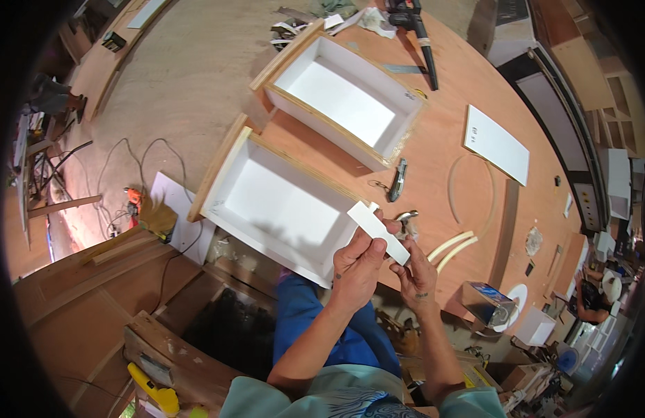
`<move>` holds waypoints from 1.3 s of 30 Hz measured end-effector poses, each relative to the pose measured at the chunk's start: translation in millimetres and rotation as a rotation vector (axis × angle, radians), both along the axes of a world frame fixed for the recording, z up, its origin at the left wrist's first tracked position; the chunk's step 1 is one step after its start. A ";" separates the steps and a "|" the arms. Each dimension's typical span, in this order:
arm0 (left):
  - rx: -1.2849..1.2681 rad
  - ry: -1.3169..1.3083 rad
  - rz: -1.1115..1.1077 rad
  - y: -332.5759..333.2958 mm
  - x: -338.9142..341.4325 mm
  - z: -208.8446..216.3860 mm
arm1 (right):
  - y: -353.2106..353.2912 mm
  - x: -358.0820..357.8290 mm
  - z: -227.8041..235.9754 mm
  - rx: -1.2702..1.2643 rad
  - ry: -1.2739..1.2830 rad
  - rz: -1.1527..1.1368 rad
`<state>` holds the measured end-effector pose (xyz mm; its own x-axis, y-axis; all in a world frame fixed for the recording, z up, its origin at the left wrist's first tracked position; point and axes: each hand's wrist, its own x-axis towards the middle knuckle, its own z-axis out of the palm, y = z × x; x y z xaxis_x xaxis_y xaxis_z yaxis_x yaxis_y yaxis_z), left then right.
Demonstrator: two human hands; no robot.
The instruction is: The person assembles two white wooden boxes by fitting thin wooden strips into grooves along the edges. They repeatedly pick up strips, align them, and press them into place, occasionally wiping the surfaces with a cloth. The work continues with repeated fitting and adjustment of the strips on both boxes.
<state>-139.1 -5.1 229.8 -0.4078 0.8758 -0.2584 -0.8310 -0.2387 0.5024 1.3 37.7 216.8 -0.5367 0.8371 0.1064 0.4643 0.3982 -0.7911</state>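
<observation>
A short, flat white strip (378, 233) is held aslant over the near drawer's right corner. My left hand (357, 268) pinches it along its lower edge with the thumb on its face. My right hand (416, 275) grips its right end, fingers curled behind it. Just left of the hands lies the near drawer (305, 167), an open box with a white inside and bare wooden top edges. A second, similar drawer (329, 127) lies beyond it. Past the strip, a utility knife (397, 180) and a shiny metal piece (406, 216) rest on the wooden tabletop (434, 167).
Two cream curved strips (451, 247) and a white panel (496, 144) lie to the right. A black blower-like tool (423, 49) is at the far edge. An orange drill (133, 198) and cables lie left. Other people are at the far left (51, 94) and right (594, 299).
</observation>
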 end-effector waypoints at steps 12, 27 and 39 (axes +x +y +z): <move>-0.361 0.822 0.120 15.9 -114.3 -0.5 | 24.4 -80.3 -6.3 -0.143 -0.246 0.107; -0.110 0.523 0.198 16.5 -151.2 23.5 | 33.0 -80.3 50.0 -0.173 -0.081 0.182; -0.409 0.551 0.250 10.9 -141.4 2.7 | 28.4 -82.8 23.4 -0.025 -0.149 0.224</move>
<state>-280.5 5.8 232.5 -0.7482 0.6168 -0.2445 -0.3770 -0.0918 0.9217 -81.5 66.1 240.2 -0.7167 0.6973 -0.0068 0.4792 0.4854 -0.7313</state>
